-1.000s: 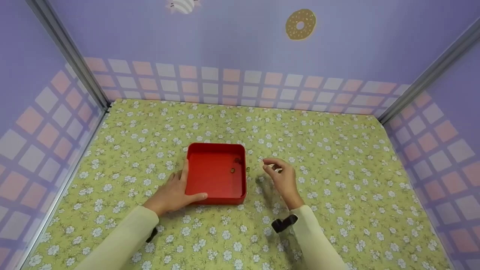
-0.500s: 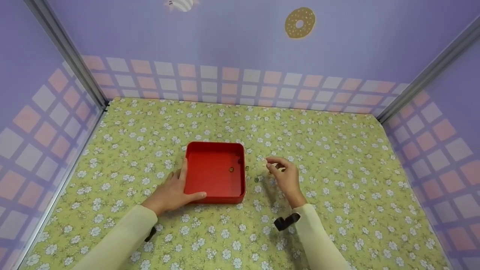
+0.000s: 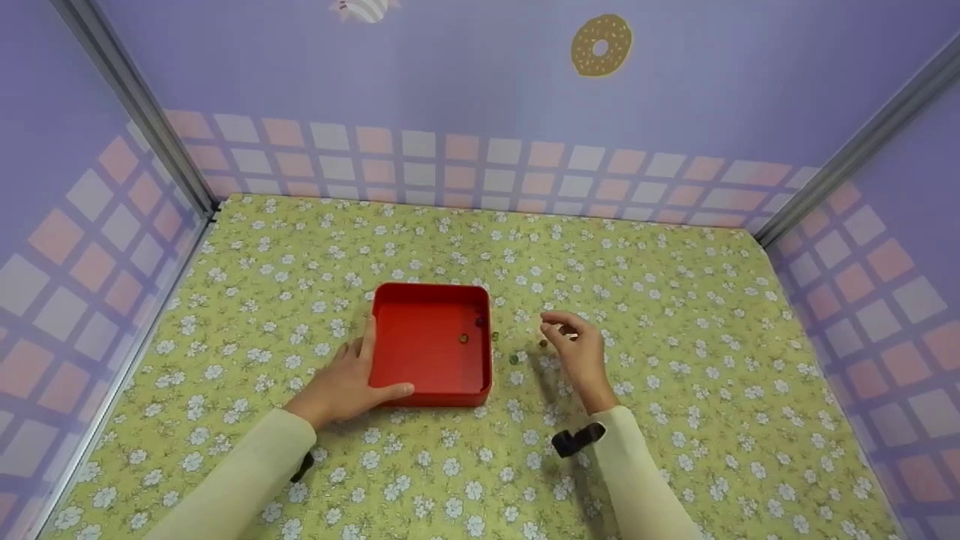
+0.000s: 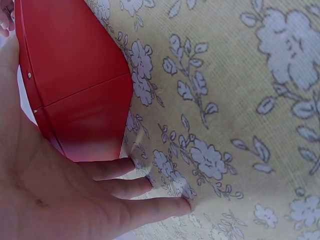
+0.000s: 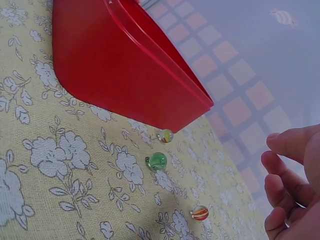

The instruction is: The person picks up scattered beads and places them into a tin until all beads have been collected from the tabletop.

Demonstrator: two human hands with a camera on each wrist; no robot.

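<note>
My left hand (image 3: 341, 390) rests at the near left corner of a red box (image 3: 427, 345), thumb over its front rim, index finger along its left side. In the left wrist view the other fingers (image 4: 150, 206) stretch straight onto the cloth beside the box. My right hand (image 3: 577, 356) hovers right of the box, fingers loosely curved, thumb and index tips close, with nothing visible between them. Near it lie three glass marbles: a yellow one (image 5: 165, 136) beside the box, a green one (image 5: 157, 161) and an orange-striped one (image 5: 200, 213).
Inside the box, a brownish marble (image 3: 463, 338) and a dark one (image 3: 480, 322) lie toward the right wall. Flowered yellow cloth (image 3: 675, 300) covers the table. Purple panels (image 3: 480, 82) with metal corner posts enclose the back and sides.
My right hand has shifted slightly rightward, away from the box, and the marble under its fingertips now shows. The dark marble in the box has moved slightly. My left hand keeps its place.
</note>
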